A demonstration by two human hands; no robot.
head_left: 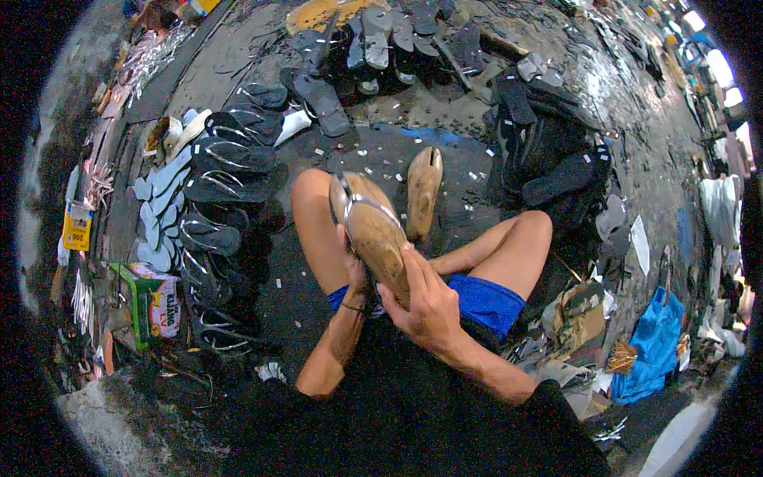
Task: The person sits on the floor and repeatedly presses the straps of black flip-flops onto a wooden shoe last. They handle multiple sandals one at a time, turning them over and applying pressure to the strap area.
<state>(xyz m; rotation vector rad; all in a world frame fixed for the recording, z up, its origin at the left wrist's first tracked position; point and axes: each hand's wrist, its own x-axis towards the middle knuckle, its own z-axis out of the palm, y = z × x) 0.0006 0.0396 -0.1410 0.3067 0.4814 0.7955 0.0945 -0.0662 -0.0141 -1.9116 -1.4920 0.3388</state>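
A wooden shoe last (372,234) is held tilted above my lap, its toe pointing away and to the left. A silver strap (369,196) runs across its front part. My left hand (355,270) grips the last from its left side, the fingers partly hidden beneath it. My right hand (429,306) is closed around the heel end, thumb on one side and fingers on the other. A second wooden last (424,191) lies on the ground between my knees, with a slot at its toe, touched by neither hand.
At my left stands a row of black sandals (230,187) with silver straps, beside grey soles (163,211) and a green-and-white box (151,306). Dark soles (548,171) are heaped at the right. A blue bag (652,346) lies at lower right. More sandals (377,36) lie ahead.
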